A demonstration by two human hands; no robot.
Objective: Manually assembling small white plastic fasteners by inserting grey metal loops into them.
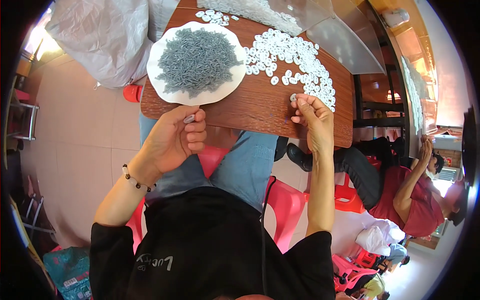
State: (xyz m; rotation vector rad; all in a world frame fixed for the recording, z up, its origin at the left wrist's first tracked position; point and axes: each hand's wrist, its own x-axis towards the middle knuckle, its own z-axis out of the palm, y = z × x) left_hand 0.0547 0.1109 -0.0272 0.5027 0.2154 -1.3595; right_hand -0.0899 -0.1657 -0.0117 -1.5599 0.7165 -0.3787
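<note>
My left hand (176, 136) is closed, its fingers curled in, just below the near rim of a white scalloped plate (156, 82). A small pale grey spot shows at its fingertips; I cannot tell whether that is a held piece or a nail. Heaped on the plate are many small grey plastic pins (197, 60). Over the table's near right part, my right hand (314, 114) pinches a small white oval piece (293, 98) between thumb and fingertips. Loose white oval pieces with holes (287, 47) spread across the table beyond that hand.
The brown wooden table (250, 107) has a clear plastic bag (345, 45) at its far right and more white pieces at the back. White sacks (100, 40) stand at left, by a red container (132, 93). To the right sits a person in a red shirt (412, 200).
</note>
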